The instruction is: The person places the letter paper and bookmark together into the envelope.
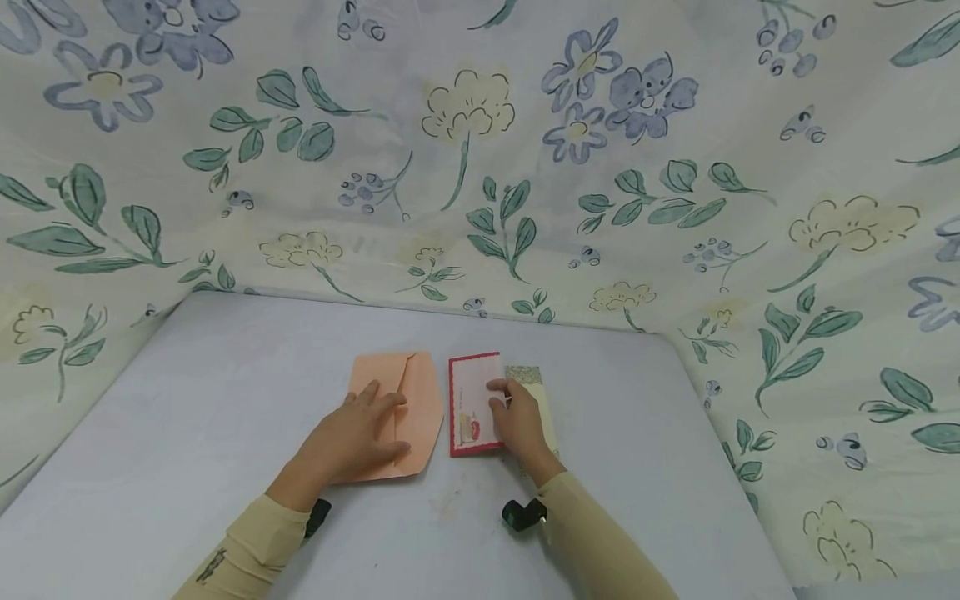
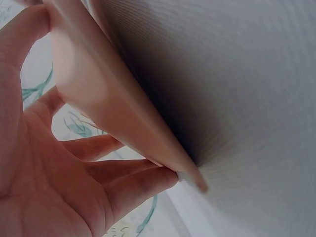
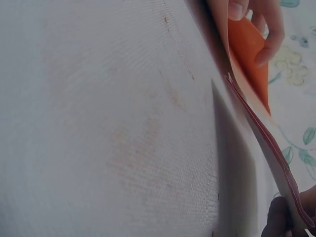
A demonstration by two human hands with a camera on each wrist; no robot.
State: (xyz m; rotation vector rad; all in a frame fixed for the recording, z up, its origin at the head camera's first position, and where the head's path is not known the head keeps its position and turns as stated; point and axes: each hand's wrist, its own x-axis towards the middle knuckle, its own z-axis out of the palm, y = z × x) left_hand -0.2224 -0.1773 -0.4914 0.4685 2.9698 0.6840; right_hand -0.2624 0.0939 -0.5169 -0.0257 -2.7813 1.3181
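Note:
A peach-orange envelope lies on the white table, its flap edge crossing the middle. My left hand rests on it with fingers spread; in the left wrist view the fingertips touch the envelope face. Just to the right is a greeting card with a red border and a small printed picture near its bottom. My right hand pinches this card at its right edge. From the right wrist view, the card is tilted with its lower side raised off the table. A pale card with a glittery band lies partly hidden beneath that hand.
The white tabletop extends around the papers, with faint brownish stains near the front. Cloth printed with flowers and leaves hangs behind and at both sides. Black wrist devices sit by the cuffs.

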